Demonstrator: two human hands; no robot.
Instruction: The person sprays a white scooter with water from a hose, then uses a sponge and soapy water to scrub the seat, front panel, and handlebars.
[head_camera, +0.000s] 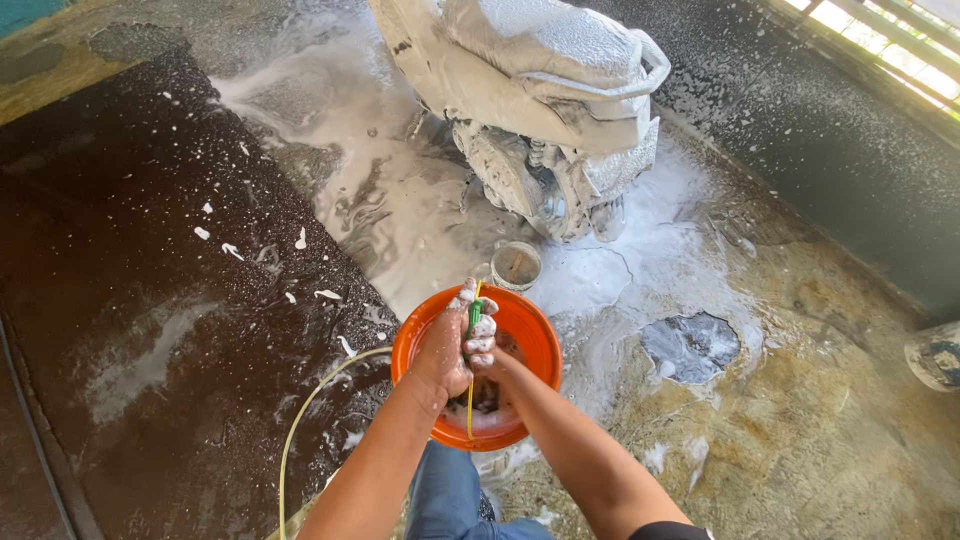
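Both my hands meet over an orange bucket (537, 336) on the wet floor in front of me. My left hand (445, 345) and my right hand (483, 335) are foamy and wrapped together around a green and yellow piece (473, 318), apparently the end of a thin yellow hose (300, 425). The hose hangs down into the bucket and also curves off to the lower left. Soapy water lies in the bucket's bottom. Beyond the bucket stands a motor scooter (545, 90) coated all over in white foam.
A small grey pot (516, 266) sits just behind the bucket. White foam spreads over the floor around the scooter. A dark mat (150, 300) covers the left side. A wall rises at the right, with another container (935, 355) at its foot.
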